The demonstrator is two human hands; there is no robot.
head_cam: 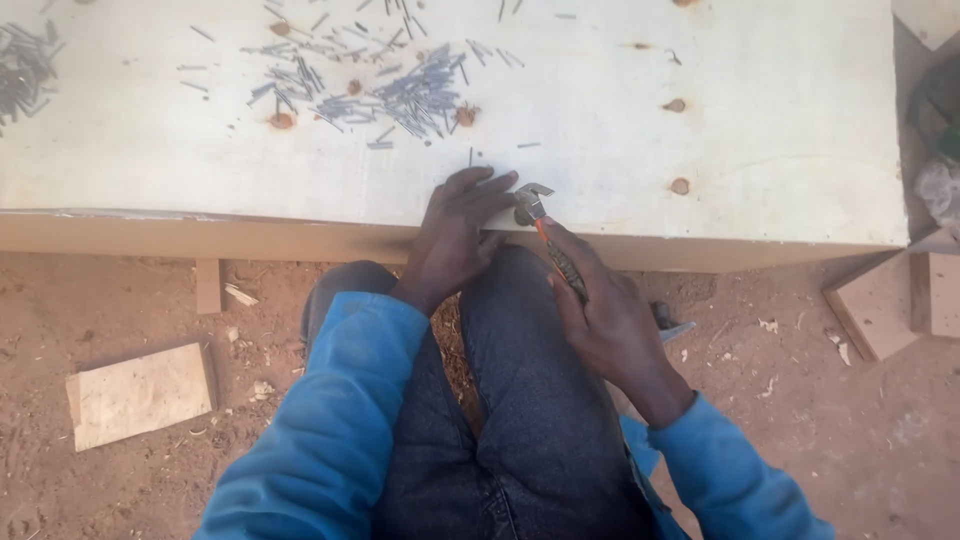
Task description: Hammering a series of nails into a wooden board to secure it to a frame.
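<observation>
My right hand (605, 310) grips the handle of a small claw hammer (533, 205), whose metal head rests at the front edge of a pale plywood board (700, 90). My left hand (455, 235) lies on that same edge just left of the hammer head, fingers bent and pinched together; whether it holds a nail I cannot tell. A single nail (471, 156) stands upright just above the left fingers. A scatter of loose nails (400, 95) lies on the board farther back. Both arms wear blue sleeves, and my knees in dark jeans sit below the board.
A second pile of nails (22, 65) lies at the board's far left. On the reddish dirt ground are a flat wood offcut (140, 395) at left, a small wood block (208, 285), and wooden pieces (885, 305) at right.
</observation>
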